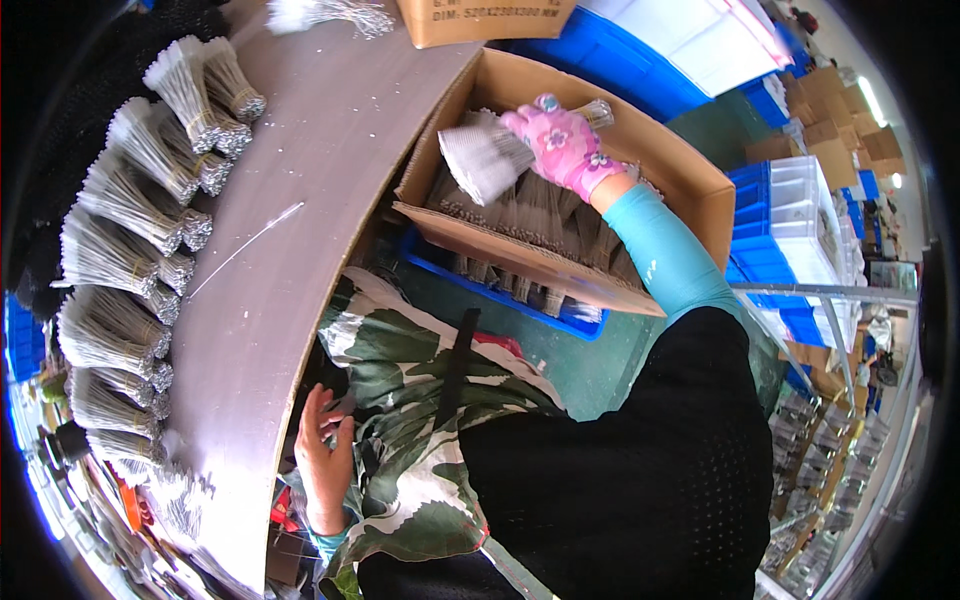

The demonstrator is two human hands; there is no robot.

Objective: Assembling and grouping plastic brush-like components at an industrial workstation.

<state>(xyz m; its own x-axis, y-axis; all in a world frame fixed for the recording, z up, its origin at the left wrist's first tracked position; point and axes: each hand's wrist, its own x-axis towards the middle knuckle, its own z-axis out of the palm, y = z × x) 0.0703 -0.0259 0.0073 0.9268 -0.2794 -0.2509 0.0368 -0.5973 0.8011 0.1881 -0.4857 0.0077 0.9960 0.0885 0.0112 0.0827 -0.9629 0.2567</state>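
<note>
Clutching white-tipped wire bundle (488, 160) in closed, gloved R hand (562, 145) over cardboard box (690, 190), w/ bare L hand (325, 460) half-curled, seemingly empty, nr table (250, 330).

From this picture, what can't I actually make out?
All in the head view:
Held bundle: its gripped part is hidden by the gloved right hand.
Open cardboard box: its floor is covered by bundles.
Blue tray: partly hidden by that box.
Upper carton: cut off by the top edge.
Stacked items at lower right: too small and blurred to identify.
</note>
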